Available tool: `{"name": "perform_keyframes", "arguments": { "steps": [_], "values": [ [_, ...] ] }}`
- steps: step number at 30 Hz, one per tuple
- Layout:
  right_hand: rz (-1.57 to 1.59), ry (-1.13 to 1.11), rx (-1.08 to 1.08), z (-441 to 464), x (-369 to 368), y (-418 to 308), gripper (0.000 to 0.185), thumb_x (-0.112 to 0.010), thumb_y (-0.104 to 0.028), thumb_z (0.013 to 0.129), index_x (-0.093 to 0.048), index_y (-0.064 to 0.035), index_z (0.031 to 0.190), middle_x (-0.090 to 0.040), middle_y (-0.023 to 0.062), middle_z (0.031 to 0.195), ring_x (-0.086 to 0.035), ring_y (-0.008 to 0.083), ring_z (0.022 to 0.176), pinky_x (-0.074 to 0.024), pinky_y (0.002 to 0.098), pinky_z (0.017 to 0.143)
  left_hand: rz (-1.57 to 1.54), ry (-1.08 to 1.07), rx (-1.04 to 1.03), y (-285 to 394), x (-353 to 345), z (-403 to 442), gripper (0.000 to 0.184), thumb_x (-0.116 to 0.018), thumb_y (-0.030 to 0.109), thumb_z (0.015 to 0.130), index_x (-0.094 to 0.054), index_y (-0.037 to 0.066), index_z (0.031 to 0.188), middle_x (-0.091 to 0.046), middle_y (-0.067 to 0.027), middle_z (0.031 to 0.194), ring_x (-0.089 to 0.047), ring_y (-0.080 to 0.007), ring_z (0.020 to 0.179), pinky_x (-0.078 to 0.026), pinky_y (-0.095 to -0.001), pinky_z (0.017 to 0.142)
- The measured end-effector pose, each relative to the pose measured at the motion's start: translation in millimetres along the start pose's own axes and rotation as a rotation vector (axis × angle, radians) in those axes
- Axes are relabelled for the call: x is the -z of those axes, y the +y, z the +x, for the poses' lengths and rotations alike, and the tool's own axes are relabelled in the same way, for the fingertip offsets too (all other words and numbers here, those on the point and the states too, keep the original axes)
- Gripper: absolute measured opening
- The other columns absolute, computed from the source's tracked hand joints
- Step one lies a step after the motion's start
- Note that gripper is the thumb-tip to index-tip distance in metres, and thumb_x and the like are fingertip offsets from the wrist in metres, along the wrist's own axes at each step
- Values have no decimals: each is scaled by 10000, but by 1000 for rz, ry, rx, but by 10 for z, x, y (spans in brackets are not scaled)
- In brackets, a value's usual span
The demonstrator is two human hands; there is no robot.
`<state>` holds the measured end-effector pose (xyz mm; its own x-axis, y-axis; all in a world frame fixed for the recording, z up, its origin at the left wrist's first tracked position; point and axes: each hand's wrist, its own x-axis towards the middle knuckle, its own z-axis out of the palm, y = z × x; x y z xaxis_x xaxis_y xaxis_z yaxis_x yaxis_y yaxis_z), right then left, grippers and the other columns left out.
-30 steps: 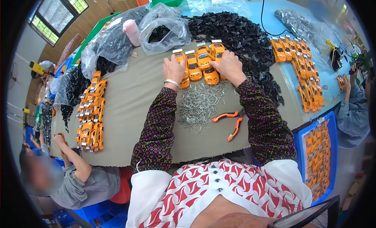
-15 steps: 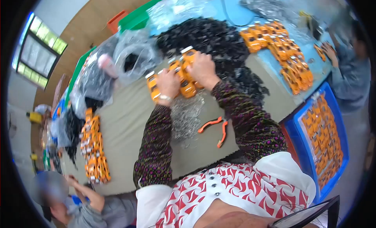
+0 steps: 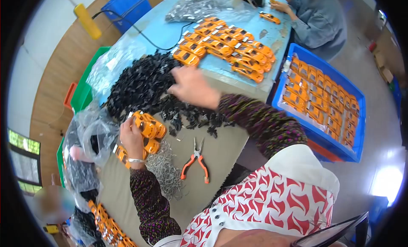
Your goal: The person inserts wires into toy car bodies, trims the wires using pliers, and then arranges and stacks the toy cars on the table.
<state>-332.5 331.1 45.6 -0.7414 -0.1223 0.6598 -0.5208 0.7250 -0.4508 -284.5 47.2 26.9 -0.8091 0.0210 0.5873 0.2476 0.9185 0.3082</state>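
Observation:
My left hand (image 3: pixel 132 140) is closed at a small cluster of orange toy cars (image 3: pixel 146 127), with its fingers curled on one of them. Part of that car is hidden under the hand. My right hand (image 3: pixel 194 88), smeared by motion, reaches over the heap of black plastic parts (image 3: pixel 140 80), fingers apart and nothing seen in them. Just beyond its fingertips is the nearest car (image 3: pixel 186 57) of a large group of orange toy cars on the blue tabletop. Orange-handled pliers (image 3: pixel 196 160) lie with jaws apart beside a pile of small metal pieces (image 3: pixel 163 172).
To the right stands a blue crate (image 3: pixel 278 92) holding rows of orange cars. Clear plastic bags (image 3: pixel 112 62) lie along the far side, near a green bin (image 3: pixel 80 96). A co-worker's hand (image 3: pixel 280 6) is at the back. More cars (image 3: pixel 108 225) sit lower left.
The view has turned to the right. My right hand has left the cars near my left hand and moved right, toward the large group. My left hand stays at the small cluster.

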Motion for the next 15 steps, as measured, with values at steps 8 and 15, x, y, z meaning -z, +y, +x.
{"name": "perform_keyframes", "arguments": {
  "steps": [8,15],
  "values": [
    [-324,268,-421,-468,1483,2341,241,-636,-222,795,-641,-30,941,-618,180,851,-591,353,837,-471,448,740,-1356,-868,544,1901,-621,227,441,-588,210,906,-484,-81,1221,-629,-133,997,-654,-214,848,-540,-294,718],
    [-428,34,-393,-771,1373,2195,269,-640,-297,812,-647,-49,917,-608,175,940,-556,357,921,-439,447,797,-1385,-977,735,2712,-1573,291,558,-615,335,884,-452,-83,1217,-574,-161,995,-643,-285,873,-556,-353,650]
  ]
}}
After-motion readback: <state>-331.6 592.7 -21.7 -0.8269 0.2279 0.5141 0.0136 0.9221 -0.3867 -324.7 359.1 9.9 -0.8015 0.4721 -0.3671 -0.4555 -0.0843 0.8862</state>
